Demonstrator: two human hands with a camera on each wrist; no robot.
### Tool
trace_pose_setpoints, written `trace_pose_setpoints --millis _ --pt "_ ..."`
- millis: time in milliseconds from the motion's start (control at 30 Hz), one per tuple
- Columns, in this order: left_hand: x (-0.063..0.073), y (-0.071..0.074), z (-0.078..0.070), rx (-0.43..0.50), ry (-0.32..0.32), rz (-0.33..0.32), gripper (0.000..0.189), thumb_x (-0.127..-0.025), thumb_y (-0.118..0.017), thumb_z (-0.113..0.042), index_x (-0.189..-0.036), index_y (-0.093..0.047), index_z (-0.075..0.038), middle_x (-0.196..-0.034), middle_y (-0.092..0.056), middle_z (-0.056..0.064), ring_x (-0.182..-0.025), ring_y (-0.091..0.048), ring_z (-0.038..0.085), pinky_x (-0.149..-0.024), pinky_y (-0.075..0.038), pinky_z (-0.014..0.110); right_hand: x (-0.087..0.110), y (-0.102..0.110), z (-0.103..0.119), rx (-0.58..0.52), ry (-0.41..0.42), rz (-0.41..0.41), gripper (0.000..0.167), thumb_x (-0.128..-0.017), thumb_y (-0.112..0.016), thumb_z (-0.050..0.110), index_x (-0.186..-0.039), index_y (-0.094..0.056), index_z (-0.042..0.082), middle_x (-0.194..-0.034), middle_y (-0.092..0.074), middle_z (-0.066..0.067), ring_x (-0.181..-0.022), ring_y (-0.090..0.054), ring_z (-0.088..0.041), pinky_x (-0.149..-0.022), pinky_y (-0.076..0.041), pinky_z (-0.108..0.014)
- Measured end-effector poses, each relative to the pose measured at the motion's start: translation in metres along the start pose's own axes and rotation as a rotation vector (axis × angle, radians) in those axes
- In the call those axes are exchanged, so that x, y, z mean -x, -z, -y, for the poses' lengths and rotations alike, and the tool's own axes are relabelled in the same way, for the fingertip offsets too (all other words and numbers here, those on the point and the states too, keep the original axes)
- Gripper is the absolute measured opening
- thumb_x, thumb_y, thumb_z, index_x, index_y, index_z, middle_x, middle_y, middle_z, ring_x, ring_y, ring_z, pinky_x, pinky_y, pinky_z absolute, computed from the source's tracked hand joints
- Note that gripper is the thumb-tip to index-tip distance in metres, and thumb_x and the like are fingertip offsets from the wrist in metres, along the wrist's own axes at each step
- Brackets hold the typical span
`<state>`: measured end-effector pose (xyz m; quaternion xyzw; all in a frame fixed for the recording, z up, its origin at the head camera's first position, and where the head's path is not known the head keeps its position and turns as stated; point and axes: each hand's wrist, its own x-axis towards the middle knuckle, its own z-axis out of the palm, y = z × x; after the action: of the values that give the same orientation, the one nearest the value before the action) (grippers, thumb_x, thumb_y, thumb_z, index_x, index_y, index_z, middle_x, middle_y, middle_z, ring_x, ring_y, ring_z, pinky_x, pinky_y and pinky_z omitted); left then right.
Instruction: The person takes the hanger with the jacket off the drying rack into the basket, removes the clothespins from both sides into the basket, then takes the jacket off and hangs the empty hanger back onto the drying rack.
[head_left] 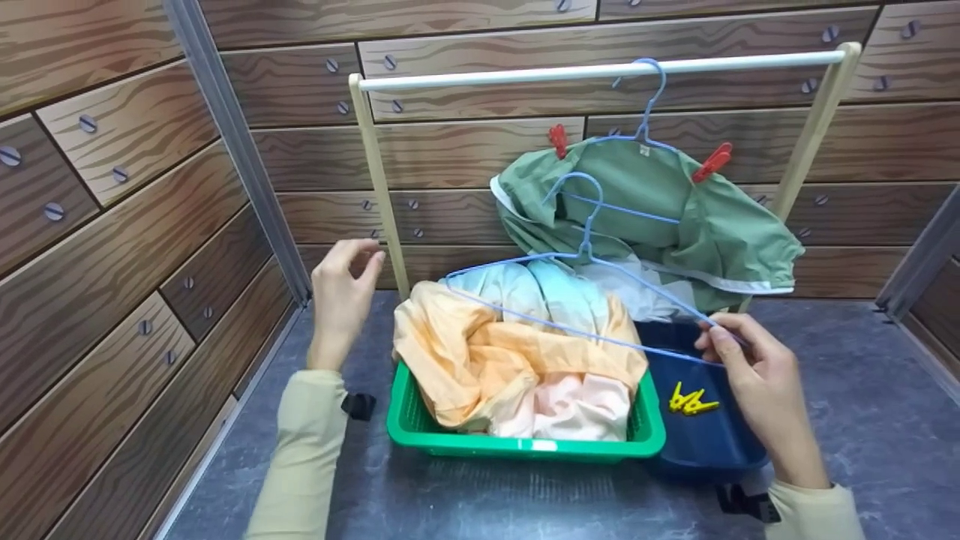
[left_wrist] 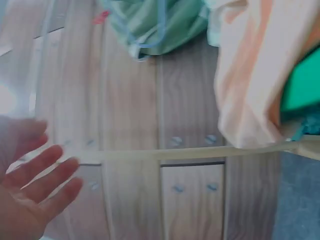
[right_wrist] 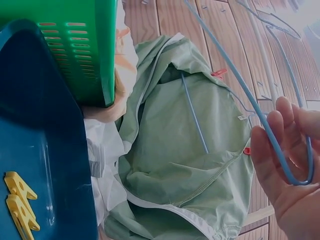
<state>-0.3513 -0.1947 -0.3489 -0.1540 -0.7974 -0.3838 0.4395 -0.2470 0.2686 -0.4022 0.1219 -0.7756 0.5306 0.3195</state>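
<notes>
The person's right hand (head_left: 761, 375) comes up from the front, to the right of the green basket, with the wrist bent in toward the middle. Its fingers and thumb are closed on one end of a blue hanger (head_left: 587, 244). The left hand (head_left: 343, 296) is up in the air to the left of the basket, its fingers loosely bent and a little apart. The hanger is thin and smooth, with a round hook on top and a long straight bottom bar. It is held tilted over the orange cloth (head_left: 480, 352) in the green basket (head_left: 465, 442), in front of a green shirt (head_left: 622, 176). That shirt hangs from a white rail (head_left: 487, 77), with red clips (head_left: 712, 163) on its shoulders. Two yellow clips (head_left: 694, 401) lie in a dark blue tub (head_left: 697, 442) on the tabletop (head_left: 862, 390).
</notes>
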Motion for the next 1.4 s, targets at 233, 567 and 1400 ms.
trace_pose_setpoints --millis 233,567,1400 --pt "-0.020 -0.026 0.028 0.131 0.170 -0.029 0.015 -0.089 -0.071 -0.005 -0.103 -0.073 0.001 -0.101 -0.067 0.010 -0.091 -0.063 0.022 -0.082 -0.052 0.036 -0.001 0.000 -0.002 -0.020 0.006 0.013 0.017 -0.100 -0.053 0.003 -0.107 -0.066 -0.005 -0.086 -0.065 -0.015 -0.075 -0.064 -0.017 -0.070 -0.052 -0.020" --pt "-0.046 -0.057 0.060 0.151 0.355 0.066 0.044 -0.093 -0.065 -0.004 -0.135 -0.051 -0.001 -0.127 -0.056 0.018 -0.114 -0.057 0.033 -0.094 -0.046 0.038 0.003 0.000 -0.004 -0.020 0.000 0.008 0.017 -0.101 -0.052 0.004 -0.107 -0.066 -0.003 -0.085 -0.065 -0.015 -0.075 -0.063 -0.020 -0.070 -0.052 -0.021" --pt "-0.052 -0.078 0.080 0.097 0.414 0.081 0.016 -0.099 -0.057 -0.006 -0.113 -0.064 -0.001 -0.108 -0.066 0.014 -0.099 -0.061 0.026 -0.085 -0.047 0.038 0.003 -0.007 -0.006 -0.023 -0.008 0.057 0.018 -0.102 -0.051 0.007 -0.109 -0.066 0.000 -0.089 -0.066 -0.012 -0.077 -0.064 -0.017 -0.070 -0.053 -0.023"
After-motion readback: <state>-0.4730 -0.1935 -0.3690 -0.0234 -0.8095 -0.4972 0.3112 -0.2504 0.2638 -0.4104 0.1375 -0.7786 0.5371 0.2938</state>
